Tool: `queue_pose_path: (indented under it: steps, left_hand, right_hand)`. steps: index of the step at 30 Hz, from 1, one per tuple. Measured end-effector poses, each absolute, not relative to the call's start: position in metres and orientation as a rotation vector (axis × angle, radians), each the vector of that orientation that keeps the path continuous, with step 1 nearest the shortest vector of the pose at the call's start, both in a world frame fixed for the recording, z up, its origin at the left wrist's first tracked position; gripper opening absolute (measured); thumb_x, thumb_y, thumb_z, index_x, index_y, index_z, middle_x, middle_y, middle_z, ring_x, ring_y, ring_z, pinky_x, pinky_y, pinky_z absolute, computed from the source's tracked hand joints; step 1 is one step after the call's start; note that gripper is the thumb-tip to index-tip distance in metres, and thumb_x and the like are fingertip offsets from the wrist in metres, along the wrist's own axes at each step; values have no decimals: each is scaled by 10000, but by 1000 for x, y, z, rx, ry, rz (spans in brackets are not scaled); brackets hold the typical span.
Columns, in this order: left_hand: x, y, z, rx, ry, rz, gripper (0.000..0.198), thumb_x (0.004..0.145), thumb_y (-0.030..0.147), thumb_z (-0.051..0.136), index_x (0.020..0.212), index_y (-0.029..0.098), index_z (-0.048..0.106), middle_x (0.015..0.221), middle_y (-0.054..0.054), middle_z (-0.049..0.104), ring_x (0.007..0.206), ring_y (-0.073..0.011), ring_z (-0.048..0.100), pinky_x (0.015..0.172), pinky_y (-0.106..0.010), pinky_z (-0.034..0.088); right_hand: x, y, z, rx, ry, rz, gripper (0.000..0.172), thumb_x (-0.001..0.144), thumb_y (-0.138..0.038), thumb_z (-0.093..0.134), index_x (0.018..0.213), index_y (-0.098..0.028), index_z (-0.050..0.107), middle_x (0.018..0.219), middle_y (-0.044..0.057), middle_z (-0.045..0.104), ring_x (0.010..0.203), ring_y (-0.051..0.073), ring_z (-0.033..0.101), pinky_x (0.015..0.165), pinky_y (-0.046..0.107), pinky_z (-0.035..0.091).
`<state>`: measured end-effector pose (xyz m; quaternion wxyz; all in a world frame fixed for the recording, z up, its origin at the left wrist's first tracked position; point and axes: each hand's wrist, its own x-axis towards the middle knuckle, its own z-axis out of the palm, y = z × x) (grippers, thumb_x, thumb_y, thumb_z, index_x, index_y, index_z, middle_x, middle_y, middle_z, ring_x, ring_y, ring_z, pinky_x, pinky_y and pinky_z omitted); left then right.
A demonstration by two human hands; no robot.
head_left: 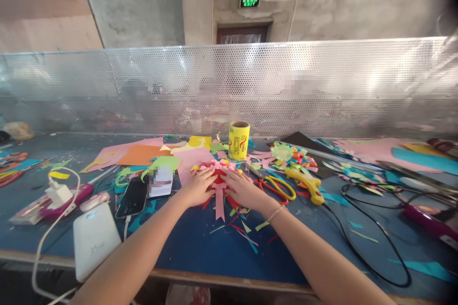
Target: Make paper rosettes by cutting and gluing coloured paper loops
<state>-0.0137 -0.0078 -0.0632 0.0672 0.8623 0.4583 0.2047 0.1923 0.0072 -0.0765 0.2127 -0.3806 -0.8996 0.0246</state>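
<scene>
A pink and red paper craft (219, 205), like a rosette with pink strips hanging toward me, lies on the blue table before me. My left hand (200, 186) rests on its left side, fingers stretched out and lying flat. Over the right side, my right hand (245, 190) lies the same way, fingers spread. Both hands cover much of the craft, so its middle shows only in part. Just behind it stands a yellow tape roll (239, 142). Scissors with yellow and red handles (281, 188) lie right of my right hand, beside a yellow glue gun (307, 185).
Left are two phones (132, 198) (161, 182), a white power bank (96, 240) and a purple power strip (67, 200). A multicoloured paper flower piece (291, 156) lies at back right. A black cable (352, 252) loops on the right. A perforated metal screen (222, 86) closes the back.
</scene>
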Motion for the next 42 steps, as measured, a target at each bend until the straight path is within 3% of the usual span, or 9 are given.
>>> queue_pose_path:
  steps: [9, 12, 15, 17, 21, 29, 33, 37, 42]
  left_hand:
    - [-15, -3, -65, 2568, 1389, 824, 308, 739, 230, 579, 1043, 203, 618, 1294, -122, 492, 1227, -273, 399, 1034, -454, 258]
    - [-13, -4, -59, 2567, 1390, 935, 205, 704, 194, 608, 908, 185, 630, 1104, -108, 606, 1073, -253, 509, 950, -404, 348]
    - [-11, -5, -53, 2482, 1379, 1030, 45, 707, 202, 610, 745, 183, 594, 806, -56, 630, 818, -196, 561, 756, -317, 424]
    - [-10, -5, -51, 2425, 1378, 1059, 86, 735, 209, 584, 657, 185, 555, 708, -31, 597, 725, -167, 540, 664, -274, 409]
    - [-9, -5, -53, 2427, 1391, 1072, 184, 760, 244, 569, 596, 181, 515, 652, -18, 559, 685, -152, 510, 637, -258, 381]
    - [-11, -6, -53, 2524, 1486, 1023, 247, 803, 281, 495, 577, 181, 488, 632, -18, 523, 675, -149, 503, 646, -263, 392]
    - [-15, -1, -61, 2429, 1750, 1064, 76, 758, 236, 528, 812, 188, 550, 886, -72, 591, 919, -207, 530, 808, -329, 404]
    - [-21, 6, -70, 2164, 1994, 964, 332, 707, 317, 603, 991, 177, 501, 1023, -122, 584, 1025, -260, 520, 844, -362, 394]
    - [-25, 11, -72, 2043, 2009, 894, 424, 655, 362, 645, 1010, 202, 475, 1036, -111, 571, 989, -263, 541, 795, -340, 409]
  right_hand:
    - [201, 35, -87, -1421, -1970, 238, 362, 782, -266, 462, 1130, -182, 515, 1089, 121, 532, 1085, 269, 477, 923, 444, 387]
    - [202, 34, -83, -1355, -1946, 198, 327, 749, -235, 484, 1068, -195, 541, 1045, 103, 523, 1043, 269, 485, 919, 458, 386]
    - [198, 27, -75, -1148, -1989, 137, 300, 753, -188, 459, 1038, -195, 550, 1013, 106, 522, 1020, 256, 484, 919, 449, 391]
    - [193, 19, -69, -1046, -2034, 125, 294, 765, -165, 442, 1038, -193, 548, 1011, 107, 523, 1024, 243, 482, 920, 430, 397]
    - [186, 7, -63, -945, -2148, 135, 284, 785, -153, 435, 1044, -193, 545, 1055, 106, 521, 1037, 225, 477, 924, 403, 401]
    - [185, 9, -67, -1012, -2207, 163, 242, 770, -135, 427, 958, -185, 571, 1011, 96, 544, 982, 209, 508, 896, 381, 425]
    - [188, 11, -71, -1280, -2098, 97, 372, 754, -213, 478, 1115, -128, 508, 1070, 148, 521, 1082, 266, 457, 944, 418, 376]
    - [189, 15, -74, -1532, -1996, 346, 506, 779, -322, 467, 1222, -85, 408, 1173, 204, 485, 1140, 319, 442, 931, 455, 374]
    - [192, 27, -80, -1516, -1792, 535, 483, 725, -320, 529, 1170, -150, 444, 1171, 153, 502, 1150, 283, 455, 941, 429, 379]
